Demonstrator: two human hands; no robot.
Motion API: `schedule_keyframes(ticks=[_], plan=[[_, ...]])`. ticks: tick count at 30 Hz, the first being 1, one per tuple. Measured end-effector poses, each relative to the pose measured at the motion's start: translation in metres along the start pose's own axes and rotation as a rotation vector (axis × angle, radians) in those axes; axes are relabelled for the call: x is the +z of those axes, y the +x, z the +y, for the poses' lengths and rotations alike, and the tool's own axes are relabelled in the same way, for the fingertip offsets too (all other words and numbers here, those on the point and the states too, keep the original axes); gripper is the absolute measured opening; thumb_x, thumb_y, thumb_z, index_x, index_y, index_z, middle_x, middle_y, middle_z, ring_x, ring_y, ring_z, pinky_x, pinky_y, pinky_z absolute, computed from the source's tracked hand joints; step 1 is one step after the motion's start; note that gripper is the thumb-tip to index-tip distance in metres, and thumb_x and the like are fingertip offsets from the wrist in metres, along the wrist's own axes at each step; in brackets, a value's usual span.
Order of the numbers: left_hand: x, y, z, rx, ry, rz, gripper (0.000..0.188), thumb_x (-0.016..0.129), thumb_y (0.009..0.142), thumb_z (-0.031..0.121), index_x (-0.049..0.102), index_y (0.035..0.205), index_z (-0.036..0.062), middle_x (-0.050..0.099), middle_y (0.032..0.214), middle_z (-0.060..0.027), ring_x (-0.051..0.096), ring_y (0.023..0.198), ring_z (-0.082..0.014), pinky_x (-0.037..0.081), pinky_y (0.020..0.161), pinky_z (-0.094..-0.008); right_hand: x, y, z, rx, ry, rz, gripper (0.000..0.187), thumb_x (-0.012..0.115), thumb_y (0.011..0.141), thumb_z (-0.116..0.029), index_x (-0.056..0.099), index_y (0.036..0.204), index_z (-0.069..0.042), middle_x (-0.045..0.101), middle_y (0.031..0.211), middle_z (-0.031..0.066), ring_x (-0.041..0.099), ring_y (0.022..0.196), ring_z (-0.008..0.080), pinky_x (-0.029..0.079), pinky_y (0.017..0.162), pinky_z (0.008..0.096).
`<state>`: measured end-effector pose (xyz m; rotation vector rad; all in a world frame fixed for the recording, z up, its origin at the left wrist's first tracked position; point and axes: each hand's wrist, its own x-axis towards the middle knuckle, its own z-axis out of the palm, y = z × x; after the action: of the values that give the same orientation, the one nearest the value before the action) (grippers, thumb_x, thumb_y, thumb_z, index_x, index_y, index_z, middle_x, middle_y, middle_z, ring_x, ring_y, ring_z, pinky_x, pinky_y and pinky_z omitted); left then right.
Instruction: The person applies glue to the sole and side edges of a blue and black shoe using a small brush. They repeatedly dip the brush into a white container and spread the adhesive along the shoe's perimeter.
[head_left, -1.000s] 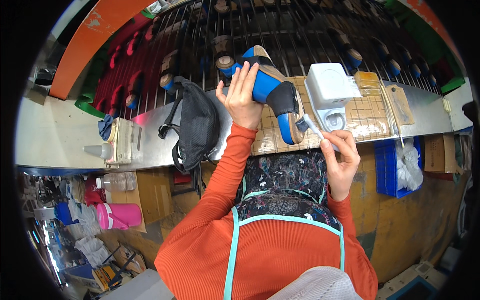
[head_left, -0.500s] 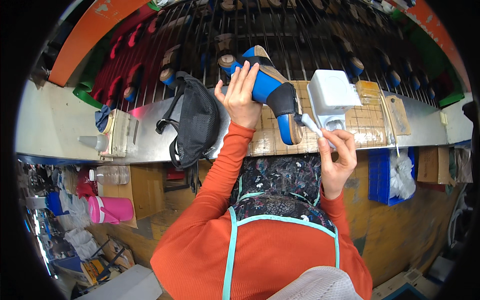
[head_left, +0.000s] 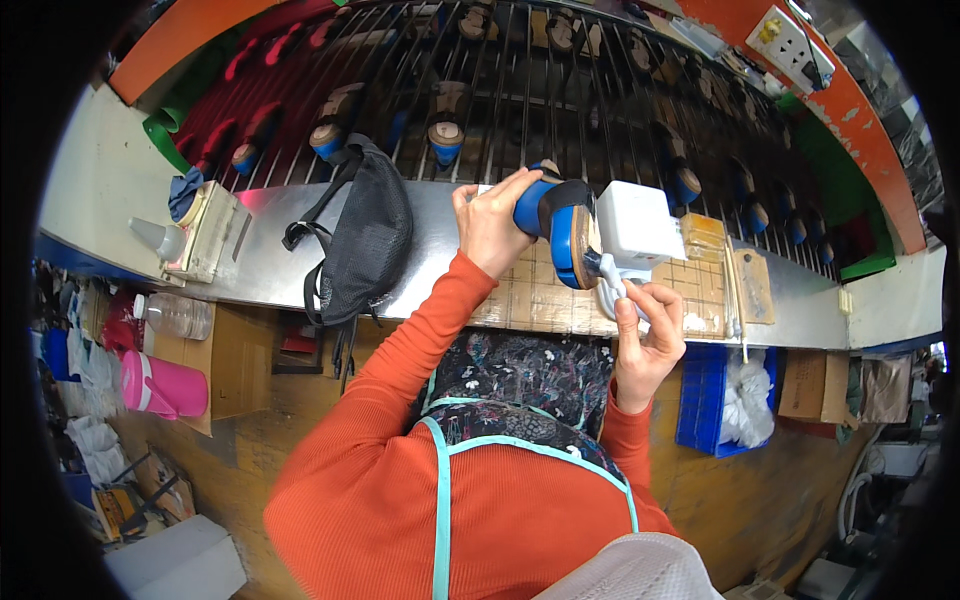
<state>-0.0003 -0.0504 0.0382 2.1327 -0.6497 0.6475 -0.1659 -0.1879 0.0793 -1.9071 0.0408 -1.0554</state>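
Note:
My left hand [head_left: 493, 228] is closed on the far end of a blue shoe last [head_left: 568, 240], which wears a black strap [head_left: 562, 200] and a tan sole along its right edge. The last is tilted above the cardboard-covered work surface [head_left: 520, 305]. A small brush [head_left: 611, 272] with a white handle and dark bristles is pinched between the fingers of my right hand [head_left: 650, 335]. Its bristles meet the sole edge near the toe, or lie very close to it. Just behind the brush stands a white plastic container [head_left: 636, 225], partly hidden by the last.
A black mesh bag [head_left: 372, 230] lies left of my left hand. Beyond the counter, metal rails [head_left: 490, 110] carry several more blue lasts. To the right are a yellowish block [head_left: 703, 238] and thin sticks [head_left: 733, 290]. A blue crate [head_left: 703, 400] stands below the counter.
The view has shifted. The last has turned in my left hand and come nearer the white container, its far end less visible. My right hand keeps the brush at the sole edge.

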Motion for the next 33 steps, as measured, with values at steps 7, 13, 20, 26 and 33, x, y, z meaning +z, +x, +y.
schedule_keyframes(ticks=[7, 13, 20, 26, 33], plan=[[-0.013, 0.003, 0.017, -0.103, -0.254, -0.269, 0.062, 0.088, 0.049, 0.023, 0.068, 0.108, 0.0144, 0.072, 0.088, -0.0096, 0.069, 0.084, -0.0264, 0.044, 0.086, -0.0368, -0.011, 0.031, 0.003, -0.087, 0.011, -0.116, 0.018, 0.072, 0.081, -0.001, 0.073, 0.099, -0.001, 0.057, 0.093, 0.0058, 0.053, 0.076, 0.0100, 0.044, 0.059, 0.0204], [-0.027, 0.003, 0.025, -0.168, -0.346, -0.653, 0.064, 0.091, 0.043, 0.029, 0.069, 0.100, 0.0098, 0.072, 0.084, -0.0132, 0.069, 0.079, -0.0305, 0.052, 0.078, -0.0360, -0.020, 0.063, 0.005, -0.141, 0.049, -0.268, 0.017, 0.072, 0.081, -0.001, 0.073, 0.098, -0.001, 0.058, 0.092, 0.0056, 0.053, 0.076, 0.0098, 0.043, 0.060, 0.0212], [-0.024, -0.016, 0.028, -0.321, -0.628, -0.952, 0.068, 0.093, 0.045, 0.013, 0.066, 0.105, -0.0022, 0.070, 0.100, -0.0115, 0.067, 0.090, -0.0195, 0.052, 0.084, -0.0302, -0.021, 0.062, 0.013, -0.132, 0.065, -0.326, 0.017, 0.073, 0.080, -0.002, 0.072, 0.097, 0.001, 0.058, 0.093, 0.0063, 0.053, 0.076, 0.0108, 0.043, 0.061, 0.0219], [-0.015, -0.046, 0.026, -0.470, -0.969, -1.152, 0.065, 0.092, 0.050, 0.006, 0.065, 0.109, -0.0022, 0.069, 0.104, -0.0110, 0.066, 0.094, -0.0189, 0.052, 0.087, -0.0303, -0.022, 0.040, 0.027, -0.059, 0.075, -0.343, 0.017, 0.073, 0.080, -0.003, 0.072, 0.097, 0.001, 0.059, 0.093, 0.0071, 0.054, 0.076, 0.0116, 0.043, 0.063, 0.0227], [-0.006, -0.074, 0.023, -0.651, -1.222, -1.325, 0.073, 0.089, 0.051, 0.000, 0.060, 0.117, -0.0009, 0.067, 0.110, -0.0121, 0.064, 0.101, -0.0200, 0.052, 0.089, -0.0326, -0.026, 0.015, 0.041, 0.022, 0.088, -0.353, 0.018, 0.074, 0.079, -0.003, 0.072, 0.097, 0.001, 0.060, 0.093, 0.0079, 0.055, 0.077, 0.0132, 0.044, 0.064, 0.0233]])
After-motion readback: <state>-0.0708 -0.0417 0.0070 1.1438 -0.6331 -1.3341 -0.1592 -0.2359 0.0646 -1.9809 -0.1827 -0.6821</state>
